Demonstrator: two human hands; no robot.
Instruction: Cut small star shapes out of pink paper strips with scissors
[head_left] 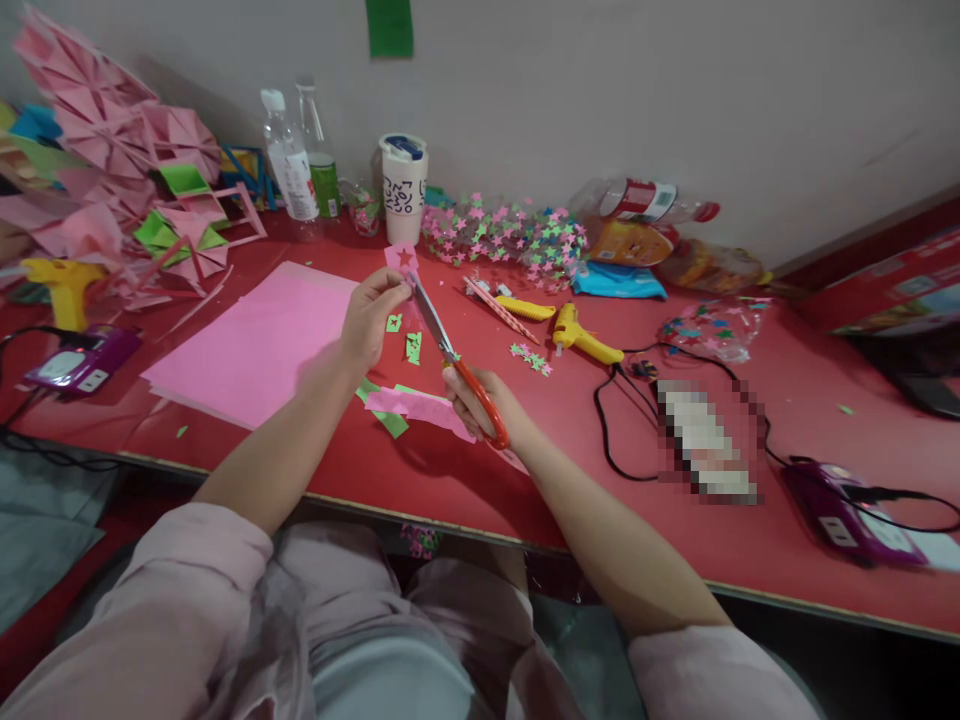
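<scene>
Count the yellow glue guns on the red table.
2: one yellow plastic glue gun at far left; another right of the orange-handled metal scissors. Others may be hidden.

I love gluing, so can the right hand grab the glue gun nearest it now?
Probably not yet: the right hand holds the scissors. Otherwise, only little stars lie near the way to the glue gun.

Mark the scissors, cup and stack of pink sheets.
Scissors (445, 342): head view, on the blades, near the pivot.
Cup (403, 195): head view, on the printed side wall.
Stack of pink sheets (259, 340): head view, on the top sheet's face, around its middle.
</scene>
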